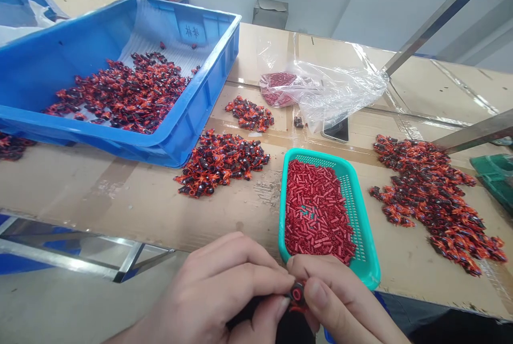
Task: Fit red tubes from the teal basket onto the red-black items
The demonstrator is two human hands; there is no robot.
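Between the fingertips of my left hand point(236, 290) and my right hand point(340, 301) is a small black and red-orange part point(297, 294). Its round end, with a red ring inside, faces me. Both hands are closed in a pinch on it, and the fingers hide most of its body. Just beyond my hands stands a green basket point(371, 258) full of short dark-red tubes point(316, 205). To the left of the basket lies a heap of similar black and orange parts point(224, 162).
A blue bin point(168, 143) with many such parts stands at the left. Behind the basket are a plastic bag point(340, 93), a phone point(337, 129) and a smaller pile point(249, 114). A larger pile point(433, 194) spreads at the right, below a metal bar point(481, 130).
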